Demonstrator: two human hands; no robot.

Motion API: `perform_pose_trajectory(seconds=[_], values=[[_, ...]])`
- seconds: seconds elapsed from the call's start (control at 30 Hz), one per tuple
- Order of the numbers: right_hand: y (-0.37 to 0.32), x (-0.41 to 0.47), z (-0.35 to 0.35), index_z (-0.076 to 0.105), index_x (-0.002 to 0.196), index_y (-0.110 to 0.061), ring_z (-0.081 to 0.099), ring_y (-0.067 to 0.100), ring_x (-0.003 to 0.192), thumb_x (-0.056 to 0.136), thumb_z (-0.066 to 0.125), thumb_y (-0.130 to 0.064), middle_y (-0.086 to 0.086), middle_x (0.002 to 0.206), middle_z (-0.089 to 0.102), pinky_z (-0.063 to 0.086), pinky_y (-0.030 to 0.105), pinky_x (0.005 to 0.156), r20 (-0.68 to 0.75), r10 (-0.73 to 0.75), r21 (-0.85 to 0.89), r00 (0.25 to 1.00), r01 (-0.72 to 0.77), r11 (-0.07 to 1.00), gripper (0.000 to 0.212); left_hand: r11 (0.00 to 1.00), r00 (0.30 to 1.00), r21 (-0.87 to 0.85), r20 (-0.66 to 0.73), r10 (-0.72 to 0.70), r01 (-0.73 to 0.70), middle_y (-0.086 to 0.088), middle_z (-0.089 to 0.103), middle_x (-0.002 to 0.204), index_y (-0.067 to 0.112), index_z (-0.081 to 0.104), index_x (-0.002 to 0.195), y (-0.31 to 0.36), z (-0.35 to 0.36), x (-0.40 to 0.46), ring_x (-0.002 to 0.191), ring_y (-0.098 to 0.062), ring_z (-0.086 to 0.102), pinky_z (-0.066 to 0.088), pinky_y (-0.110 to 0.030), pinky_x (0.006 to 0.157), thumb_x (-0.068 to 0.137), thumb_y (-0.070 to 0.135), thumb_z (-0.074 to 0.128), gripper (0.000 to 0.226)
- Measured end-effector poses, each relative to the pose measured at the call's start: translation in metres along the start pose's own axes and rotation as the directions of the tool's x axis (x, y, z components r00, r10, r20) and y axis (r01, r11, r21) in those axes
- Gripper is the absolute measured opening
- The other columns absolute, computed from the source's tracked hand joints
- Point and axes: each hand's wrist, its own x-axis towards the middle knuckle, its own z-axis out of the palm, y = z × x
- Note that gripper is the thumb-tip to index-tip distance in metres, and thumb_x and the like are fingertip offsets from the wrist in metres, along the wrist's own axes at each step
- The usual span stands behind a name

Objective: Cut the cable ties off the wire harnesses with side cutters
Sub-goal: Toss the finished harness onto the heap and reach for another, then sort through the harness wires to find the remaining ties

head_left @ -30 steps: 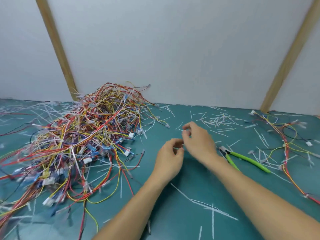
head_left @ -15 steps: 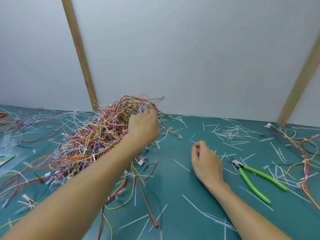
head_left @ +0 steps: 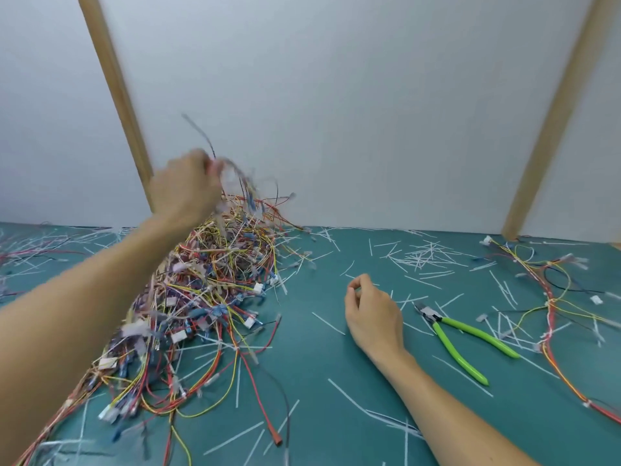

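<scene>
A big tangled pile of red, yellow and blue wire harnesses [head_left: 208, 297] covers the left of the green mat. My left hand [head_left: 184, 188] is raised above the pile's top and grips a blurred bunch of wires lifted out of it. My right hand [head_left: 371, 314] rests on the mat right of the pile, fingers loosely curled, holding nothing that I can see. Green-handled side cutters [head_left: 457, 338] lie on the mat just right of that hand, untouched, jaws pointing up-left.
Cut white cable-tie pieces [head_left: 420, 257] litter the green mat [head_left: 319, 381]. A separate thin harness [head_left: 551, 307] trails along the right side. A white wall with two slanted wooden battens [head_left: 114, 95] closes the back.
My left hand went from meeting the right hand mid-mat to the pile, then rose with a bunch of wires. The right hand stayed beside the cutters.
</scene>
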Motion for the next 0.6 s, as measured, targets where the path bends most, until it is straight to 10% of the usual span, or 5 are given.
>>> perform_pose_trajectory(seconds=[0.07, 0.13, 0.23, 0.43, 0.6], values=[[0.001, 0.002, 0.001, 0.048, 0.096, -0.026, 0.059, 0.026, 0.074, 0.105, 0.043, -0.029, -0.005, 0.079, 0.068, 0.039, 0.037, 0.063, -0.013, -0.001, 0.008, 1.0, 0.001, 1.0, 0.01, 0.97, 0.985, -0.24, -0.161, -0.07, 0.03, 0.002, 0.059, 0.079, 0.023, 0.061, 0.089, 0.012, -0.018, 0.016, 0.075, -0.025, 0.05, 0.034, -0.034, 0.066, 0.099, 0.047, 0.046, 0.03], [0.0, 0.001, 0.0, 0.048, 0.095, -0.027, 0.057, 0.026, 0.072, 0.105, 0.044, -0.028, -0.006, 0.073, 0.066, 0.042, 0.037, 0.063, -0.032, 0.003, 0.038, 0.999, -0.002, 0.999, 0.01, 0.967, 0.992, -0.244, 0.082, 0.099, -0.076, 0.004, 0.065, 0.077, 0.028, 0.066, 0.088, 0.032, -0.019, 0.011, 0.071, -0.023, 0.057, 0.041, -0.032, 0.064, 0.098, 0.04, 0.052, 0.021], [-0.005, -0.004, -0.004, 0.053, 0.1, -0.027, 0.061, 0.025, 0.075, 0.103, 0.049, -0.027, -0.009, 0.075, 0.065, 0.044, 0.037, 0.063, -0.095, -0.019, 0.111, 0.995, 0.029, 0.993, 0.005, 0.907, 0.723, -0.057, 0.583, 0.37, -0.418, 0.002, 0.068, 0.077, 0.032, 0.076, 0.097, 0.064, -0.002, -0.028, 0.071, -0.022, 0.062, 0.051, -0.03, 0.072, 0.097, 0.037, 0.058, 0.018], [-0.038, -0.014, -0.024, 0.039, 0.151, -0.02, 0.063, 0.018, 0.108, 0.086, 0.073, -0.015, -0.002, 0.143, 0.051, 0.051, 0.033, 0.08, -0.206, -0.397, 0.077, 0.895, 0.419, 0.905, 0.074, 0.745, 0.403, -0.171, 0.752, 0.522, -0.645, -0.007, 0.072, 0.096, 0.022, 0.072, 0.105, 0.076, 0.019, -0.103, 0.091, -0.03, 0.066, 0.051, -0.036, 0.075, 0.098, 0.033, 0.056, 0.02], [-0.066, 0.001, -0.026, 0.048, 0.139, -0.034, 0.064, 0.023, 0.11, 0.093, 0.06, -0.029, -0.008, 0.116, 0.07, 0.05, 0.038, 0.082, 0.157, -0.378, 0.004, 0.912, 0.382, 0.924, 0.048, 0.757, 0.475, -0.435, 0.595, 0.648, -0.488, 0.001, 0.059, 0.115, 0.018, 0.056, 0.127, 0.039, 0.008, -0.112, 0.099, -0.016, 0.059, 0.047, -0.032, 0.089, 0.094, 0.025, 0.066, 0.036]])
